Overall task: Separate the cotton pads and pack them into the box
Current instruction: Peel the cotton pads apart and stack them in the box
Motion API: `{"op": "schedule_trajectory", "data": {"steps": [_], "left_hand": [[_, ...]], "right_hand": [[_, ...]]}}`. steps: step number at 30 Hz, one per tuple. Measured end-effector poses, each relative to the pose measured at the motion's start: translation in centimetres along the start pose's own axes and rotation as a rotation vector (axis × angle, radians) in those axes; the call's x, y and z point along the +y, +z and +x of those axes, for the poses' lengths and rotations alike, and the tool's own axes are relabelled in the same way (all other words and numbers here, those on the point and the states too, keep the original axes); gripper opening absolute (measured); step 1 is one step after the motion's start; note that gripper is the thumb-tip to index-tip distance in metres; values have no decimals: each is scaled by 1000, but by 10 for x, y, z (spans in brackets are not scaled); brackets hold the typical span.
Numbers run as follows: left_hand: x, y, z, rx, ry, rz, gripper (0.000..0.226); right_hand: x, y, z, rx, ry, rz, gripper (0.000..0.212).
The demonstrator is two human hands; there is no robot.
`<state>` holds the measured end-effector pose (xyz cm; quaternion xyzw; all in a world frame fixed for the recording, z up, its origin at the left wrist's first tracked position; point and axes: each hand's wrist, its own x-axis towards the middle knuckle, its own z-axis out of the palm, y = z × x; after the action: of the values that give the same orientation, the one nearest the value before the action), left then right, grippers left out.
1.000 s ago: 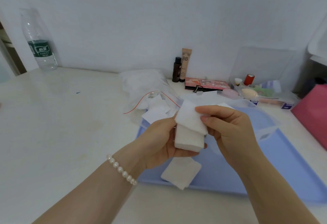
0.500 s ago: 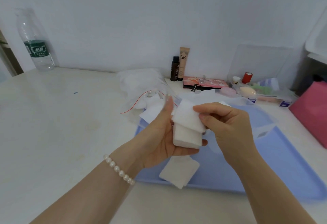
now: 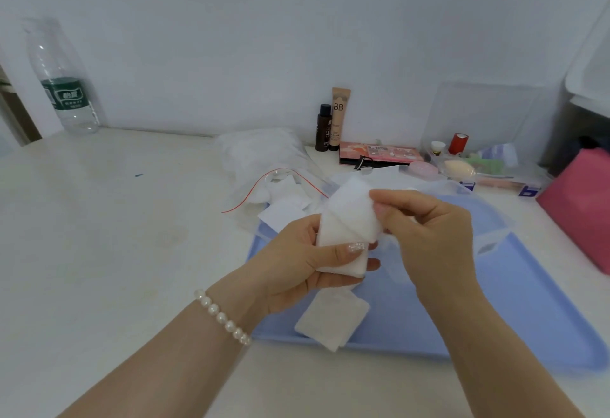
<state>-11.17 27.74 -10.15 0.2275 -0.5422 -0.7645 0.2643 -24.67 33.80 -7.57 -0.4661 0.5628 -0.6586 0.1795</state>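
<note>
Cotton is the trouble here: the pads cling to one another, so the top pad (image 3: 355,211) pinched by the right hand (image 3: 429,236) may drag a second layer up with it, or tear at the corner if pulled too sharply. That is a judgement, not something shown. The left hand (image 3: 297,269) grips the stack of pads (image 3: 336,249) with its thumb laid across the front face; if that thumb slackens, the whole stack could slide out and drop onto the blue tray (image 3: 495,318) beneath it. Both hands hold cotton, neither is free.

White and soft-edged, the stack is a squarish block held above the tray's left half. The top pad stands tilted, peeled partly away from the stack but touching it along its lower part. One loose pad (image 3: 331,318) lies flat on the tray, just below the left hand. Behind the tray on the bench (image 3: 99,236) lies a clear bag (image 3: 264,166) with more white pieces. A clear box (image 3: 488,219) sits on the tray behind the right hand; its contents cannot be made out.
</note>
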Motion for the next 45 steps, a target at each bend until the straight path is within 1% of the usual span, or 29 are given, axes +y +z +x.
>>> {"op": "schedule_trajectory", "data": {"steps": [2, 3, 4, 6, 7, 9, 11, 13, 16, 18, 22, 28, 33, 34, 38, 40, 42, 44, 45], "left_hand": [[0, 0, 1, 44, 12, -31, 32], [-1, 0, 2, 82, 22, -50, 28], [-1, 0, 3, 123, 37, -74, 26], [0, -1, 4, 186, 75, -115, 26], [1, -1, 5, 202, 94, -115, 25], [1, 0, 4, 203, 115, -107, 24], [1, 0, 4, 195, 105, -127, 24], [1, 0, 5, 178, 80, -175, 31], [2, 2, 4, 170, 38, -258, 41], [3, 4, 4, 167, 25, -292, 44], [3, 6, 4, 166, 15, -308, 48], [3, 4, 6, 159, 16, -296, 58], [3, 3, 6, 114, 10, -312, 73], [4, 4, 6, 109, 24, -290, 71], [4, 3, 2, 138, 76, -183, 43], [5, -1, 2, 144, 80, -198, 38], [9, -4, 3, 168, 87, -218, 39], [13, -8, 3, 212, 111, -231, 32], [15, -10, 2, 232, 122, -230, 27]], "right_hand": [[-2, -4, 2, 151, 12, 77, 28], [-4, -6, 3, 195, 40, 186, 25], [-7, -6, 2, 192, 97, 344, 22], [-10, 1, -3, 76, 233, 641, 13], [-10, 6, -7, 7, 283, 700, 11], [-5, 17, -17, -69, 345, 627, 10], [1, 25, -21, -34, 353, 468, 19], [3, 28, -23, 32, 334, 352, 27], [4, 29, -24, 80, 290, 260, 30], [2, 30, -25, 77, 254, 211, 27], [-1, 31, -27, 76, 244, 164, 21], [-3, 30, -28, 51, 223, 202, 20], [-3, 28, -27, 35, 249, 168, 12], [-2, 28, -27, 31, 250, 144, 11], [-1, 26, -23, -18, 230, 67, 12], [-3, 22, -19, -54, 211, 81, 11], [-6, 15, -15, -81, 177, 77, 11], [-7, 7, -10, -159, 172, -17, 14], [-7, 3, -8, -247, 194, -133, 14]]}}
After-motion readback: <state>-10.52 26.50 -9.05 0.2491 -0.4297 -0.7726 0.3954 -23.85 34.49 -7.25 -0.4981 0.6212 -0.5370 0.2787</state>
